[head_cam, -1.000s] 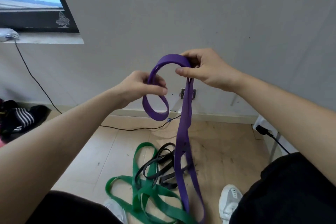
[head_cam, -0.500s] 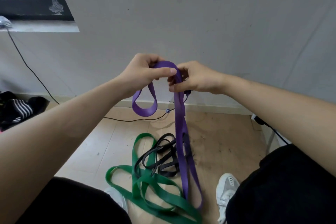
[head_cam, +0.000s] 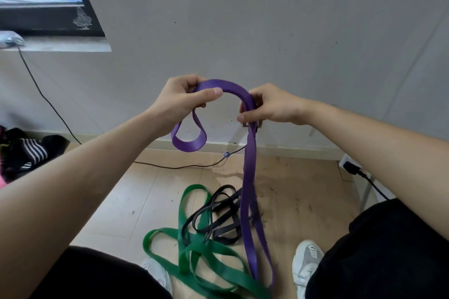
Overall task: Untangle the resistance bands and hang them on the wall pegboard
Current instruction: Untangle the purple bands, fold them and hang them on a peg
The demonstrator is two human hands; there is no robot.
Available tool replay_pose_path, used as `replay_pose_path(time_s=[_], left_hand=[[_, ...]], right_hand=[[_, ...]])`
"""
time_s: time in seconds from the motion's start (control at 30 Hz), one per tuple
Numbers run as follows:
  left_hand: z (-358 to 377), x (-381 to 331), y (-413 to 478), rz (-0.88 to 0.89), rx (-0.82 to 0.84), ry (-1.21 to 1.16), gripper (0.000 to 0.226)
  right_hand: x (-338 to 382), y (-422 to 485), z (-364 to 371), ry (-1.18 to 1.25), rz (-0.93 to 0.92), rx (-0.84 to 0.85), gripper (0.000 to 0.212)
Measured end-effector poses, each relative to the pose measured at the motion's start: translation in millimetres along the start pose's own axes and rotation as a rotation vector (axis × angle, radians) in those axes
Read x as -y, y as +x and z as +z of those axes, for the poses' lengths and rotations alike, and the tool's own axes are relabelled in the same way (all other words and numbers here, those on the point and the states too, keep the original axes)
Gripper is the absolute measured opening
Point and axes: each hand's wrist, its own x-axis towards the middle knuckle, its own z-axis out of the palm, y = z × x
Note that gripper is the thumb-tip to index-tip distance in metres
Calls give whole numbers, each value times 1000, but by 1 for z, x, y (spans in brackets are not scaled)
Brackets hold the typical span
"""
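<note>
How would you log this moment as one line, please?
left hand: grips purple band | right hand: pinches purple band | green band, black band: overlapping on floor

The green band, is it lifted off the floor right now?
No, the green band lies looped on the floor, overlapping the black band.

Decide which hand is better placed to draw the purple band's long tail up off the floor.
Right, probably. The right hand grips the purple band where its long tail drops to the floor; the left hand holds only the short loop.
</note>
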Motion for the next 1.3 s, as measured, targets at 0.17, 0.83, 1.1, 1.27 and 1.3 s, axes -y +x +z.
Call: replay_pose_path(time_s=[0.17, 0.83, 1.1, 1.27, 1.3], left_hand=[[2, 5, -1, -60, 114, 135, 52], [16, -23, 3, 144, 199, 139, 23], [7, -25, 2, 168, 12, -88, 27], [5, -26, 1, 156, -64, -131, 15], [3, -25, 1, 147, -79, -133, 12]], right_hand=[[22, -10, -17, -21, -157, -209, 27], [24, -19, 0, 12, -138, -26, 22], [-1, -8, 13, 161, 110, 200, 16], [-2, -8, 8, 92, 164, 258, 19], [0, -9, 5, 69, 152, 229, 22]])
